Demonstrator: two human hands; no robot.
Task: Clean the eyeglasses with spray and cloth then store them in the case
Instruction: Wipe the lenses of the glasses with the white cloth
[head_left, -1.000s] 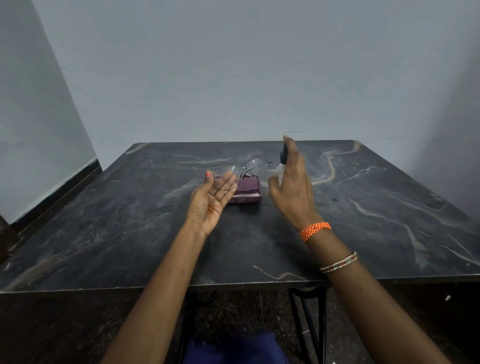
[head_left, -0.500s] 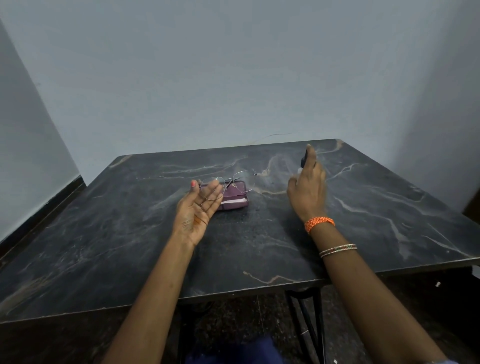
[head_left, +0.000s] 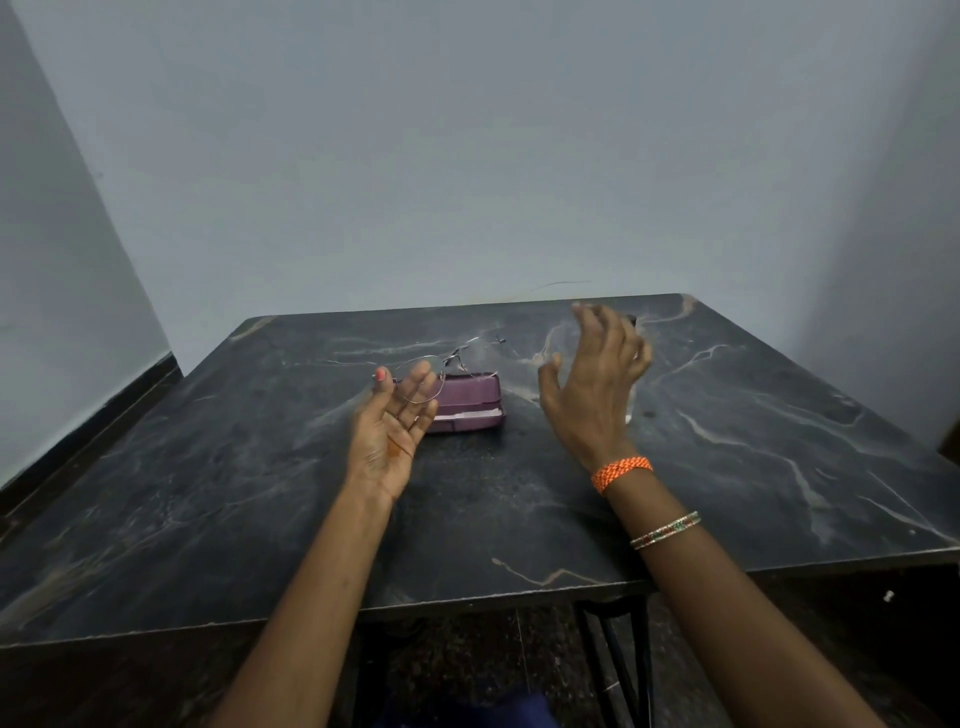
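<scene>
In the head view, the spray bottle (head_left: 631, 320) had just been let go: it was set down on the far right part of the dark table (head_left: 727, 467), and only its dark top could be seen past the right hand (head_left: 597, 384). That hand was lifted off it, with its fingers spread wide and nothing held in them. The eyeglasses (head_left: 431, 371) were held up above the table in the left hand (head_left: 392, 421), pinched at the left lens rim between the thumb and the fingers, with the palm turned up. The purple case (head_left: 470, 402) was lying on the table just behind that hand, and it looked a little open. This likely meant the spraying part was done and the wiping part was next, but no cloth could be seen anywhere. Half a second before, the right hand was still wrapped around the bottle, with one finger on its top. One second before, the bottle was held close to the glasses, as if spraying them.
</scene>
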